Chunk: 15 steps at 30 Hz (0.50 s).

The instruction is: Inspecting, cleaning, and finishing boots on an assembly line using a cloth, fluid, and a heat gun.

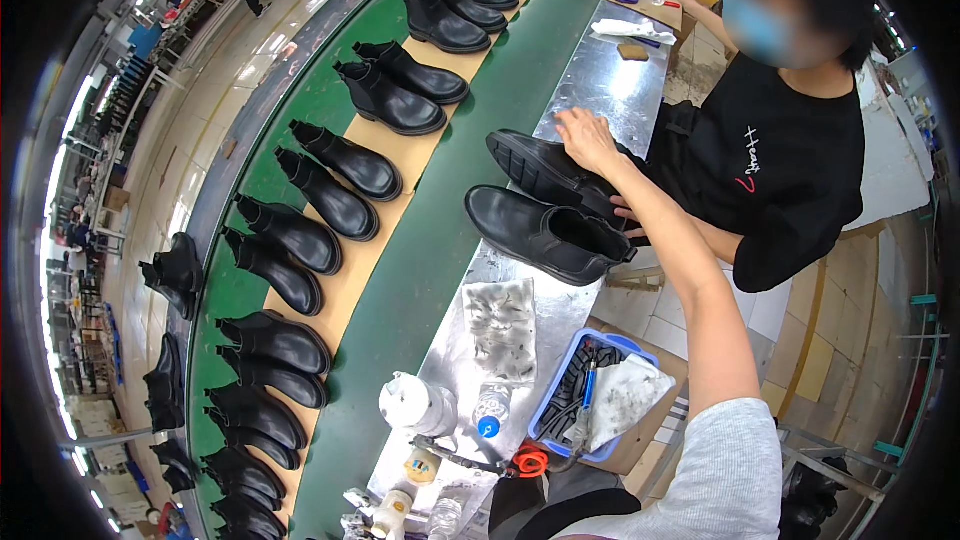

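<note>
My right hand (588, 139) reaches far forward over a black ankle boot (535, 165) tipped on its side, its sole partly showing. The fingers look loosely stretched and apart, with nothing between them; whether they touch the boot I cannot tell. Beside it, nearer to me, a second black boot (540, 233) stands upright with its opening toward the right. A co-worker's fingers (625, 210) are at the heel end of these two boots. My left hand is out of view.
Pairs of black boots (400, 95) line a green conveyor (400, 280) at left. The metal bench (465, 340) holds a stained cloth (500, 330), white bottle (412, 402) and blue-capped bottle (490, 410). A blue basket (546, 410) sits near me; a co-worker (780, 150) is at right.
</note>
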Each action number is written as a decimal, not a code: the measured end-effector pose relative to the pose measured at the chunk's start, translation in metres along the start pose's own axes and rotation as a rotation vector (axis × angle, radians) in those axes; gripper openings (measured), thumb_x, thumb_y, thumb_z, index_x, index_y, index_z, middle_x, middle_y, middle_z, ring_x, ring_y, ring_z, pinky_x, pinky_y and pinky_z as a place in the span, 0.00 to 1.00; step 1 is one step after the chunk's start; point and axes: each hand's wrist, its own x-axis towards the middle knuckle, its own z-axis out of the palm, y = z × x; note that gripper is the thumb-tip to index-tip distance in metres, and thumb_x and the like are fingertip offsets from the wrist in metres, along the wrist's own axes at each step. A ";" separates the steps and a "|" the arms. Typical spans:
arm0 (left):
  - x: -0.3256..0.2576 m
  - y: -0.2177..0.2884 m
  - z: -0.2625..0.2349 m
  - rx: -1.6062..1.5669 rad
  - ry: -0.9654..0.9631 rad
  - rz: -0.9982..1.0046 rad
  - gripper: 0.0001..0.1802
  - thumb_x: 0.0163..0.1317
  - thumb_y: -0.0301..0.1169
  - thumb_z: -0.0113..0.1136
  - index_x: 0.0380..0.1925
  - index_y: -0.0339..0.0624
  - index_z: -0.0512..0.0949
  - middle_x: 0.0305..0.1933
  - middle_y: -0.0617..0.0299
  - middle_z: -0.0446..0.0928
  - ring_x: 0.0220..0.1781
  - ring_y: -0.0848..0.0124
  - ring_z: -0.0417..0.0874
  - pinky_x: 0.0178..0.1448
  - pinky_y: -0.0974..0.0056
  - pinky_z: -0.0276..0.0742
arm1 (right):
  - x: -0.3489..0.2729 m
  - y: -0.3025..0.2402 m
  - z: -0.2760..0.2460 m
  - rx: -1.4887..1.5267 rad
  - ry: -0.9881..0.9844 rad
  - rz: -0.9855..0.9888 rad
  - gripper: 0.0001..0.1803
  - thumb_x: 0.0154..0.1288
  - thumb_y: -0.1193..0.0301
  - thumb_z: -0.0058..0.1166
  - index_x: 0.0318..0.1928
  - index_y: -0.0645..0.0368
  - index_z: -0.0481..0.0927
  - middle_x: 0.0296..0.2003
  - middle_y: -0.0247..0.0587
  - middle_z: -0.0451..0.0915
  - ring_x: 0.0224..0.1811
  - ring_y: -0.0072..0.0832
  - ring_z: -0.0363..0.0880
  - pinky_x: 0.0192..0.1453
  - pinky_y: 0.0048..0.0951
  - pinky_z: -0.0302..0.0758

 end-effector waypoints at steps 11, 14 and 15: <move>-0.003 -0.017 0.000 -0.034 -0.014 -0.039 0.39 0.48 0.27 0.73 0.58 0.35 0.61 0.50 0.49 0.72 0.41 0.60 0.76 0.41 0.57 0.78 | -0.048 0.036 -0.075 0.268 0.203 0.089 0.10 0.60 0.75 0.51 0.41 0.63 0.78 0.37 0.51 0.79 0.39 0.44 0.79 0.44 0.38 0.75; -0.006 -0.019 -0.011 -0.028 -0.008 -0.049 0.39 0.48 0.27 0.73 0.58 0.35 0.61 0.50 0.49 0.72 0.41 0.60 0.76 0.41 0.57 0.78 | -0.056 0.038 -0.086 0.391 0.172 0.171 0.10 0.62 0.76 0.47 0.42 0.65 0.78 0.33 0.50 0.80 0.36 0.46 0.80 0.43 0.38 0.75; -0.006 -0.019 -0.011 -0.028 -0.010 -0.052 0.39 0.48 0.27 0.73 0.58 0.35 0.61 0.50 0.49 0.72 0.41 0.60 0.76 0.41 0.57 0.78 | -0.061 0.043 -0.084 0.376 0.172 0.199 0.11 0.65 0.75 0.45 0.43 0.65 0.78 0.29 0.46 0.81 0.29 0.38 0.81 0.36 0.33 0.76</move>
